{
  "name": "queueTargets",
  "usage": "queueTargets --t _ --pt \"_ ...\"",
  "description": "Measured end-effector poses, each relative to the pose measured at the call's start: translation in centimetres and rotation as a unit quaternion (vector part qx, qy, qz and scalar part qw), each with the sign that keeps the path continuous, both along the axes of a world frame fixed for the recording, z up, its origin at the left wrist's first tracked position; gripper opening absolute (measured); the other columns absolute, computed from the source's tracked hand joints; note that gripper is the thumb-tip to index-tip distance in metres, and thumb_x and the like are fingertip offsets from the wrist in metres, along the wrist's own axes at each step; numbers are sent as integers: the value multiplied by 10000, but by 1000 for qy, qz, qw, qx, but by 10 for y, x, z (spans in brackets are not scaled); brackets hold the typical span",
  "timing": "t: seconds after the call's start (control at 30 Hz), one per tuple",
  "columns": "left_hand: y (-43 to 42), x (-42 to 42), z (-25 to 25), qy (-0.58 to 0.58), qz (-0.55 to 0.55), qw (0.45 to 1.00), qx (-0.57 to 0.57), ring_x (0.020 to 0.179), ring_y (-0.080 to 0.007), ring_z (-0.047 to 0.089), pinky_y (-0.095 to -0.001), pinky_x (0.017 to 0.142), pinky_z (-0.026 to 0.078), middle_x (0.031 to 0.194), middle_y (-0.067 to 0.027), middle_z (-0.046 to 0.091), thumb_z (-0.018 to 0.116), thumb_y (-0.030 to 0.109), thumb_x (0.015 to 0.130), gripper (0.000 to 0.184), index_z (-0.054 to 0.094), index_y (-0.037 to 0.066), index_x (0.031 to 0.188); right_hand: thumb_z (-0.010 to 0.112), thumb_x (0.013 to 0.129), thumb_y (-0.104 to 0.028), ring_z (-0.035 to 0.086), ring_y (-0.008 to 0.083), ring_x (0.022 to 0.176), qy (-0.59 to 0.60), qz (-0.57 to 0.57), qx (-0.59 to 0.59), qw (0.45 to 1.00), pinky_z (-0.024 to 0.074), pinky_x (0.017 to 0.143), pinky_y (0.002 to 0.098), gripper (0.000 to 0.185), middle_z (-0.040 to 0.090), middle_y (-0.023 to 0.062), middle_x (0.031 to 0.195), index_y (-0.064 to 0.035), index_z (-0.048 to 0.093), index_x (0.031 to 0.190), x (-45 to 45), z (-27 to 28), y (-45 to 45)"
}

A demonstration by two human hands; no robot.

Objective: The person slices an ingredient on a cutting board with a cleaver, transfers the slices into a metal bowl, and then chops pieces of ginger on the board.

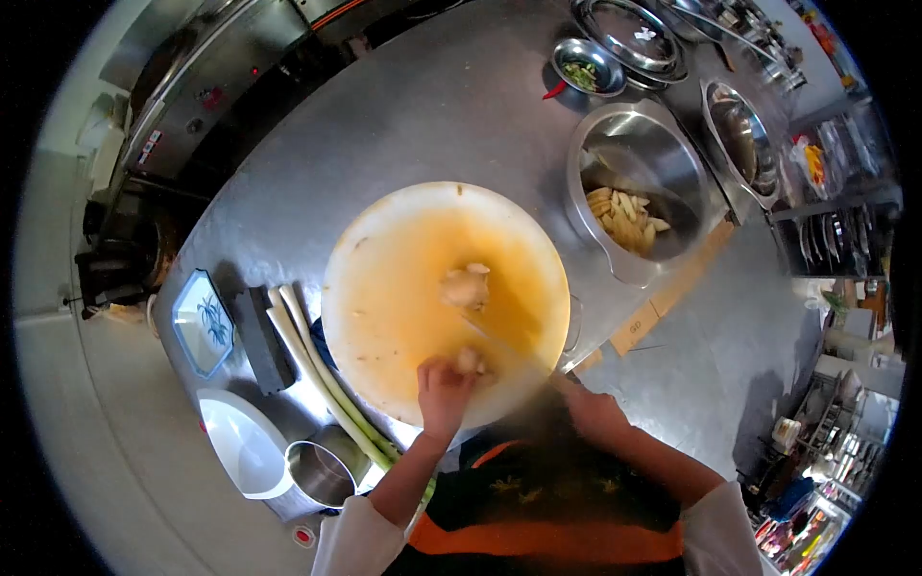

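A round, yellow-stained cutting board lies on the steel table. My left hand has its fingers closed on a small pale food piece near the board's lower edge. In my right hand is a knife, its blurred blade reaching left over the board, with the tip between the small piece and a larger pale lump. That lump rests near the board's middle, touched by neither hand.
Right of the board stands a deep steel pot with cut pale pieces. A small bowl of green pieces is behind it. Leeks, a grey block, a blue-patterned dish, a white bowl and a steel pot are left.
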State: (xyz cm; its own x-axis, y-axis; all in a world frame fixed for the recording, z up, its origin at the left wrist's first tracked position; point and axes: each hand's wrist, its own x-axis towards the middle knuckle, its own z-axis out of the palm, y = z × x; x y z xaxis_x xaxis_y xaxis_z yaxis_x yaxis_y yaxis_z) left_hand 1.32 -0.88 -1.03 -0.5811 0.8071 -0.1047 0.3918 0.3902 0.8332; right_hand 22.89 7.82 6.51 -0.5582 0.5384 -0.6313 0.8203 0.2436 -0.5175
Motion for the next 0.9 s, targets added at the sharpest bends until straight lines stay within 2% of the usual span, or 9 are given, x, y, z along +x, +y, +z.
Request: queueTargets --t 0.03,0.1,0.17,0.27,0.47,0.53,0.63,0.77,0.9 --pt "2 -4 6 0 2 1000 -3 887 -279 492 -374 727 434 853 -89 537 667 96 629 316 519 46 903 402 778 -70 561 367 807 3 39 4 999 474 651 452 484 460 220 1121 -116 267 1240 -3 7 1" --pt "1 -14 15 170 -204 963 43 919 -283 481 -408 809 390 945 -115 521 604 105 674 272 544 66 936 393 781 -68 568 363 802 4 76 1 997 492 643 441 511 433 240 1138 -105 237 1266 -9 17 -1" --pt "-3 -11 6 182 -223 956 51 932 -281 481 -416 831 375 966 -120 518 577 105 682 271 554 74 950 414 776 -82 593 324 715 -38 171 13 984 508 532 402 521 428 253 1131 -113 240 1266 -14 24 -4" --pt "-8 -5 -29 207 -246 946 31 990 -284 476 -420 869 360 1000 -125 533 540 82 676 296 574 74 971 428 784 -104 600 285 653 -50 229 46 971 506 462 367 519 431 270 1115 -122 240 1268 -24 38 -1" --pt "-12 -8 -41 179 -258 944 103 1031 -277 476 -413 896 348 1060 -133 531 529 50 662 353 562 44 1014 447 783 -104 596 302 656 -22 218 61 974 515 498 363 494 437 299 1086 -126 281 1247 -23 46 0" --pt "-16 -7 -48 -21 -218 976 19 1005 -278 490 -401 880 365 1034 -122 546 541 33 666 331 568 38 996 451 781 -108 594 312 660 -37 218 45 974 514 489 361 496 437 306 1081 -127 281 1246 -27 50 0" --pt "-9 -10 -51 -132 -182 974 35 975 -283 504 -388 860 381 1012 -116 555 558 25 677 310 566 28 987 450 781 -110 591 328 668 -64 210 27 975 510 466 360 503 436 313 1071 -130 270 1250 -31 49 -5" --pt "-16 -15 -71 -140 -219 966 6 928 -270 520 -378 820 401 982 -113 560 566 34 704 267 563 27 971 442 782 -101 588 337 669 -56 202 13 978 503 435 359 519 434 304 1055 -141 245 1261 -33 48 -4" --pt "-10 -15 -60 -295 -158 942 11 891 -251 525 -364 779 413 950 -110 561 557 54 730 223 561 36 952 448 775 -89 588 334 657 -71 223 0 972 501 432 359 524 427 294 1051 -139 252 1258 -41 54 5"
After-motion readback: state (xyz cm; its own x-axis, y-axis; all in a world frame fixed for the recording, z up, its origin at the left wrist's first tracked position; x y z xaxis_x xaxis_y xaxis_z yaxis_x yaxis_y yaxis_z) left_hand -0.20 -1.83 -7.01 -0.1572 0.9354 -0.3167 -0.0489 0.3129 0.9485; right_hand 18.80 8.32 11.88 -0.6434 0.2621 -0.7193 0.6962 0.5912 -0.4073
